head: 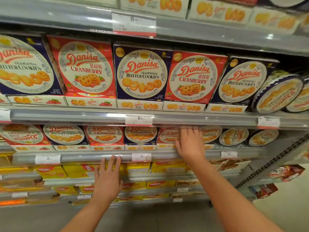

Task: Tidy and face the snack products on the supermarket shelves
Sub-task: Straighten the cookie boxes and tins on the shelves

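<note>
The long grey metal shelves (209,118) are packed with snack boxes, and the row being faced sits on the third tier down. A red square cardboard cranberry cookie box (167,137) there is touched by the right hand (189,146), its fingers (189,131) straight and spread flat, nothing gripped. A hard push could likely tip it backward or skew its blue neighbour (140,135). The overhanging shelf lip above crowds the reach. The left hand (107,177) hovers open before the yellow wafer packs (50,171). Round tins (234,137) stand just beside, free to roll.
</note>
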The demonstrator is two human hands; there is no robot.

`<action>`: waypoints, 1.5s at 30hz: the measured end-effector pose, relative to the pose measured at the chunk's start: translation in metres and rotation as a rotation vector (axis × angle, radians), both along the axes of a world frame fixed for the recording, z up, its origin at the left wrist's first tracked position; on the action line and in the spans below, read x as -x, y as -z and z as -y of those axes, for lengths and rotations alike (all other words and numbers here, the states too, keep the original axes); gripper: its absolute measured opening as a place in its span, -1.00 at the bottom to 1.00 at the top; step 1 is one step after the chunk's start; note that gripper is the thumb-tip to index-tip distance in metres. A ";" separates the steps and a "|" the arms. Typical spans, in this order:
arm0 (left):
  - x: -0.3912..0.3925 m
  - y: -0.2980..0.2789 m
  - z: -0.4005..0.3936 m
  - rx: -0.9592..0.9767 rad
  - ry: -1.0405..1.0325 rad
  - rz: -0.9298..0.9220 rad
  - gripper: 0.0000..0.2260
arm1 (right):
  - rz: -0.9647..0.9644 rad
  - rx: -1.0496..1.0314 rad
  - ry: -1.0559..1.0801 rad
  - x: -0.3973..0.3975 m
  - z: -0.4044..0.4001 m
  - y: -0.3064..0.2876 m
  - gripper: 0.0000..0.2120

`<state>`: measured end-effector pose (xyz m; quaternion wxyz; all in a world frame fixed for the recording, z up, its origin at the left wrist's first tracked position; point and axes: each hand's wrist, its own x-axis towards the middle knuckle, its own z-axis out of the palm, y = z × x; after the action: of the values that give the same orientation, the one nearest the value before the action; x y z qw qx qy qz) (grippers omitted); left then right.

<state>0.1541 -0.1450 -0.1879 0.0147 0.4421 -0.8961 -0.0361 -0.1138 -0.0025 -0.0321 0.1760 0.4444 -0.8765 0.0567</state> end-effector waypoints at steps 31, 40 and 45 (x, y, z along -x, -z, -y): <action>-0.059 -0.120 0.034 0.255 -0.026 -0.441 -0.47 | 0.187 0.366 -0.502 -0.044 -0.067 -0.003 -0.48; -0.116 -0.162 0.120 0.363 -0.088 -0.140 -0.46 | 0.324 0.400 -0.353 -0.119 -0.028 -0.003 -0.47; -0.130 -0.162 0.140 0.372 -0.005 -0.121 -0.58 | 0.337 0.373 -0.309 -0.153 -0.013 -0.008 -0.51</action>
<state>0.2844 -0.2846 -0.0260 0.1501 0.4310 -0.8837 0.1036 0.0393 0.0108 -0.0241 0.0957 0.5170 -0.7898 0.3160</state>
